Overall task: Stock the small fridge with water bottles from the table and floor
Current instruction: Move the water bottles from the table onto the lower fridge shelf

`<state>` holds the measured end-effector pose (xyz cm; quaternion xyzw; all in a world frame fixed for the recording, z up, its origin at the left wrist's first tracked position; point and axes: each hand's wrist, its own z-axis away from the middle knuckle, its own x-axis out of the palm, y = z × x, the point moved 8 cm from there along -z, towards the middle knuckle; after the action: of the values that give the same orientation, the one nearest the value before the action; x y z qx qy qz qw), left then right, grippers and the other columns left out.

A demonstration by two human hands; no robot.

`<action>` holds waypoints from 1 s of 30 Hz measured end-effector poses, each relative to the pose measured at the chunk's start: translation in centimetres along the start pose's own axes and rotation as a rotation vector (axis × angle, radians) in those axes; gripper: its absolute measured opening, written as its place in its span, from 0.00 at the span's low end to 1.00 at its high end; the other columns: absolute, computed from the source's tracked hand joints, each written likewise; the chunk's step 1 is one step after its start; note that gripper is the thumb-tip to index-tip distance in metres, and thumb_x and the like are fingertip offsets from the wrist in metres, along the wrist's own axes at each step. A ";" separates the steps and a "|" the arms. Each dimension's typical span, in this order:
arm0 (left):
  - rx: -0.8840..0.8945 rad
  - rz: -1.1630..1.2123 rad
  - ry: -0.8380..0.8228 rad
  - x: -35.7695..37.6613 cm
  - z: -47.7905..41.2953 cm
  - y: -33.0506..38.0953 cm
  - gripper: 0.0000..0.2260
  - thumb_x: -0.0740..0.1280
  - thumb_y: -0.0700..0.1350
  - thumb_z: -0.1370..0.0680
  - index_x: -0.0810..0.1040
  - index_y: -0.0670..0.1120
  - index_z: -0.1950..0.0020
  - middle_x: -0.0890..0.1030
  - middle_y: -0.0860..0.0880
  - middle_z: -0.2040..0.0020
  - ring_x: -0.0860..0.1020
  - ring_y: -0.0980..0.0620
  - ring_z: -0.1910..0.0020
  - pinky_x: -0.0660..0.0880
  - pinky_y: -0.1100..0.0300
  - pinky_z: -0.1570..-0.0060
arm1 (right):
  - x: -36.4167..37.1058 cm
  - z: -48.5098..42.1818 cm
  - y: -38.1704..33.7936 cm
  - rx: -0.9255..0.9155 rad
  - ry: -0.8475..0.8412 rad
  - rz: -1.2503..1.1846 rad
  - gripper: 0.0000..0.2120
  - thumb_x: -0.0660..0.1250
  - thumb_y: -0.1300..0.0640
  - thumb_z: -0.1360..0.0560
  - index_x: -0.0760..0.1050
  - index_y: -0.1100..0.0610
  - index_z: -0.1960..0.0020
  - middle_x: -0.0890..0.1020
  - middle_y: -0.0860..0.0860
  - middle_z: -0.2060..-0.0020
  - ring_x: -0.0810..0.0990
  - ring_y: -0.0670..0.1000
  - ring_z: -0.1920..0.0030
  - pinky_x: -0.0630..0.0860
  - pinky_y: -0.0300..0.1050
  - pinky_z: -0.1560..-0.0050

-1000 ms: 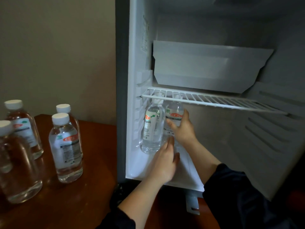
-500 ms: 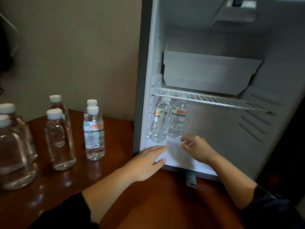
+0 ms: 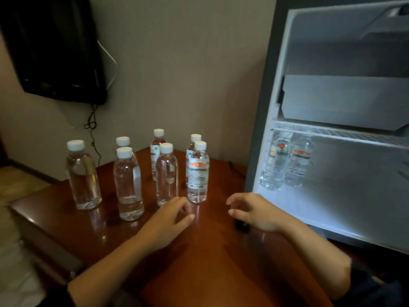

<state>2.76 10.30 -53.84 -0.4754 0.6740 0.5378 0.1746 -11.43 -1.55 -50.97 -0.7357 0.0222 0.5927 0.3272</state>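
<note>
Fetching the next water bottles is judged to be the step in hand; the left hand [image 3: 168,220] and right hand [image 3: 254,212] hover empty, fingers loosely curled, just short of the labelled bottle [image 3: 198,173]; it stands among seven bottles [image 3: 128,185] on the glossy wooden desk [image 3: 210,262]; two stocked bottles [image 3: 276,165] stand in the small fridge [image 3: 343,207] under its wire shelf [image 3: 354,135]. Each is best gripped round the mid-body and carried upright; the clear, smooth plastic cylinders probably yield if squeezed; the caps are white.
</note>
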 end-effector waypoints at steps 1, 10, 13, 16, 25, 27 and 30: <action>-0.037 0.014 0.041 -0.6 0.4 -1.2 0.05 0.66 0.46 0.24 0.71 0.48 0.56 0.72 0.55 0.58 0.72 0.58 0.57 0.69 0.63 0.55 | 0.5 -0.8 -1.1 -0.025 0.005 0.002 0.14 0.66 0.51 0.24 0.74 0.53 0.39 0.80 0.49 0.46 0.78 0.48 0.46 0.72 0.38 0.45; -0.318 0.321 0.219 -1.0 0.3 -7.6 0.31 0.71 0.47 0.28 0.60 0.49 0.30 0.66 0.50 0.34 0.68 0.54 0.35 0.68 0.56 0.35 | 3.1 -7.8 -7.9 -0.079 0.155 -0.264 0.31 0.68 0.52 0.25 0.61 0.57 0.26 0.73 0.53 0.33 0.71 0.51 0.32 0.69 0.41 0.35; -0.346 0.383 0.253 -0.9 -1.3 -8.6 0.38 0.72 0.48 0.29 0.54 0.50 0.26 0.66 0.50 0.30 0.66 0.51 0.31 0.66 0.46 0.31 | 3.7 -9.8 -9.3 -0.062 0.187 -0.366 0.29 0.67 0.54 0.24 0.60 0.58 0.28 0.73 0.50 0.35 0.70 0.48 0.33 0.67 0.40 0.36; -0.380 0.527 0.283 -0.6 -2.8 -9.6 0.39 0.74 0.44 0.30 0.54 0.52 0.26 0.70 0.51 0.32 0.70 0.50 0.33 0.69 0.45 0.34 | 4.2 -12.1 -10.0 -0.068 0.249 -0.453 0.20 0.70 0.57 0.27 0.67 0.53 0.37 0.79 0.47 0.44 0.78 0.48 0.42 0.75 0.48 0.38; -0.434 0.544 0.266 0.1 -4.2 -12.3 0.37 0.73 0.53 0.32 0.59 0.53 0.27 0.74 0.50 0.34 0.74 0.50 0.36 0.71 0.47 0.35 | 5.0 -15.1 -10.0 -0.069 0.258 -0.493 0.25 0.72 0.54 0.29 0.66 0.55 0.36 0.79 0.48 0.45 0.78 0.46 0.46 0.72 0.35 0.50; -0.428 0.538 0.266 0.3 -4.0 -12.0 0.36 0.73 0.50 0.31 0.60 0.53 0.28 0.75 0.50 0.35 0.74 0.50 0.37 0.72 0.47 0.36 | 4.7 -14.6 -9.9 -0.100 0.245 -0.484 0.24 0.72 0.53 0.29 0.67 0.55 0.37 0.79 0.45 0.48 0.77 0.41 0.50 0.70 0.28 0.55; -0.417 0.504 0.266 0.4 -3.3 -11.4 0.38 0.72 0.56 0.35 0.61 0.53 0.29 0.75 0.50 0.35 0.74 0.50 0.37 0.73 0.48 0.37 | 4.6 -13.7 -9.6 -0.127 0.219 -0.517 0.23 0.72 0.55 0.28 0.68 0.55 0.37 0.79 0.42 0.49 0.78 0.37 0.50 0.73 0.29 0.50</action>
<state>12.94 7.51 -59.32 -0.3856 0.6626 0.6234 -0.1537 5.72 0.71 -49.54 -0.7954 -0.1682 0.4069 0.4165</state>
